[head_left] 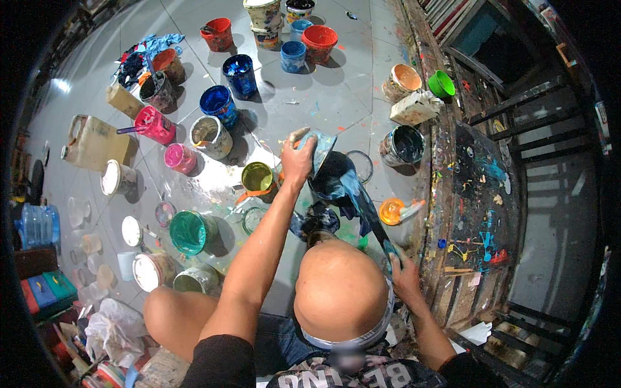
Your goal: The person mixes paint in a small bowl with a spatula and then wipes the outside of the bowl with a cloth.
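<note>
Over bucket [325, 187] — left hand [299, 155] outstretched, holding container [323, 152]; right hand [406, 277] clasping stick [373, 215].

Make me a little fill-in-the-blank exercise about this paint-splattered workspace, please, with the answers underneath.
1. The left hand holds a small container, while the ____ hand grips the paint-smeared stick.
2. Near the large jug stand ____ pink buckets.
3. The bowl right of the peach paint tub is bright ____.

Missing words: right; two; green.

- Hands [296, 155] [405, 279]: two
- Paddle [373, 216]: one
- Pink pots [158, 126] [181, 160]: two
- Royal-blue pots [243, 84] [223, 111]: two
- Emerald pot [192, 233]: one
- Lime cup [441, 84]: one
- Water bottle [40, 225]: one
</note>
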Available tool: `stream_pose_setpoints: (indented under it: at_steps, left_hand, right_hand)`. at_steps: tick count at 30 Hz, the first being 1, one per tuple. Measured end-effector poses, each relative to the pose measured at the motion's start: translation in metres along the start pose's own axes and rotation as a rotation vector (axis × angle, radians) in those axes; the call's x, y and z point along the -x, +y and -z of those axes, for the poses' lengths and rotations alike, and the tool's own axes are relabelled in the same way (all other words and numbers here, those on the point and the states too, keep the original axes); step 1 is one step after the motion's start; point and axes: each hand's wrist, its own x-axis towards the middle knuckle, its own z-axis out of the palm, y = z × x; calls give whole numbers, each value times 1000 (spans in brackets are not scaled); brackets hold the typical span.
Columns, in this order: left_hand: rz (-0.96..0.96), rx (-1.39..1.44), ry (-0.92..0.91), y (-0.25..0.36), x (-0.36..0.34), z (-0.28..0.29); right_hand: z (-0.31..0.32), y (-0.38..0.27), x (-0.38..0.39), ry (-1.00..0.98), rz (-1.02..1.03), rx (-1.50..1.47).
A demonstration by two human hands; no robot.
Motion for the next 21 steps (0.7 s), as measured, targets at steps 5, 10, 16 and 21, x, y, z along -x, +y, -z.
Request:
stream_pose_setpoints:
  at_steps: [5, 10, 16, 21]
  left_hand:
    - [14, 42, 13, -5, -2, 0]
    - [-16, 33, 21, -7, -3, 8]
    - [14, 64, 17, -9, -4, 1]
    - [64, 105, 18, -10, -4, 4]
  right_hand:
    - [-57, 12, -41, 121, 211, 101]
    - [-106, 36, -47, 185, 361, 35]
    - [-132, 159, -32, 198, 469, 144]
    - [-43, 52, 18, 46, 230, 48]
